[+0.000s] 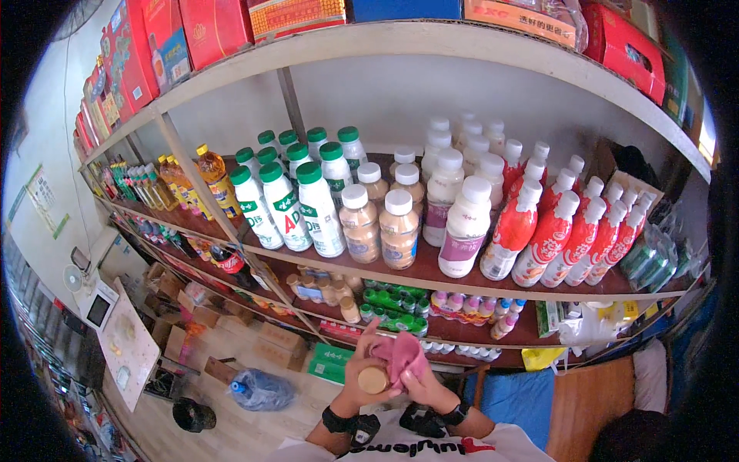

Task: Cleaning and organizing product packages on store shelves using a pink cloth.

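Observation:
My left hand [351, 378] is wrapped around a small bottle with a tan-gold cap [373, 380], its cap turned up towards me. A pink cloth [406, 353], bunched in my right hand [426, 386], presses against the bottle's side. Most of the bottle's body is hidden by my fingers and the cloth. Both hands are in front of the lower shelf, close to a group of small tan bottles [323, 289] with one standing apart [349, 310]. Beside these lie shrink-wrapped packs of small green bottles [395, 306].
Above my hands, a brown shelf [323, 263] carries white bottles with green caps [284, 211], tan drink bottles [399, 234], purple-labelled bottles [463, 231] and red-sleeved bottles [545, 242]. Gift boxes [216, 32] line the top. Cartons [280, 346] and a bagged water jug [262, 390] are on the floor.

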Tool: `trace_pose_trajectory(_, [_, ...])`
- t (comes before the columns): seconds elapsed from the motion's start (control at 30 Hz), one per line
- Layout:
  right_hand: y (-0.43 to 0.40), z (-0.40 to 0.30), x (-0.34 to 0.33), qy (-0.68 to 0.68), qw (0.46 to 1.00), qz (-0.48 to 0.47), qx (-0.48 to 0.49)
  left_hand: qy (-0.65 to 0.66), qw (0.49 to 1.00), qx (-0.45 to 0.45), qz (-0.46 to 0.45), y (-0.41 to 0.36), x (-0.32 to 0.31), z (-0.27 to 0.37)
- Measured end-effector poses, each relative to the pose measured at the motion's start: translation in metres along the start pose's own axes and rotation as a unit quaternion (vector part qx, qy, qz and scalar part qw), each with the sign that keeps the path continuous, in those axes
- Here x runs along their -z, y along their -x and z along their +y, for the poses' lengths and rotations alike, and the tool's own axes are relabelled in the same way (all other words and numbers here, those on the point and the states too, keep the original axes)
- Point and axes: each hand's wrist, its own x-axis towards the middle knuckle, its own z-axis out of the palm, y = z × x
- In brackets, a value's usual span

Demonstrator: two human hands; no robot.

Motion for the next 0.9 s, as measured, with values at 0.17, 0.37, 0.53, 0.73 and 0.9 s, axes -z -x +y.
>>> trace_pose_trajectory(0.17, [-0.015,0.013,0.013,-0.112,0.982,-0.065,-0.141,0.049,0.998,0.007,-0.027,0.004,0.010,-0.003])
trace_pose_trajectory(0.37, [-0.018,0.006,0.002,-0.545,0.791,0.006,-0.276,0.068,0.993,-0.050,-0.079,-0.012,0.018,-0.009])
trace_pose_trajectory(0.53, [-0.028,0.016,-0.013,-0.522,0.798,0.154,-0.257,-0.052,0.997,0.008,0.054,-0.012,0.017,-0.012])
trace_pose_trajectory(0.73, [-0.030,0.020,-0.013,-0.155,0.949,0.248,-0.121,0.221,0.930,0.128,0.266,-0.007,0.006,-0.012])
trace_pose_trajectory(0.9, [-0.025,0.025,-0.022,-0.111,0.967,0.200,-0.113,0.040,0.981,0.091,0.169,-0.004,0.004,-0.016])
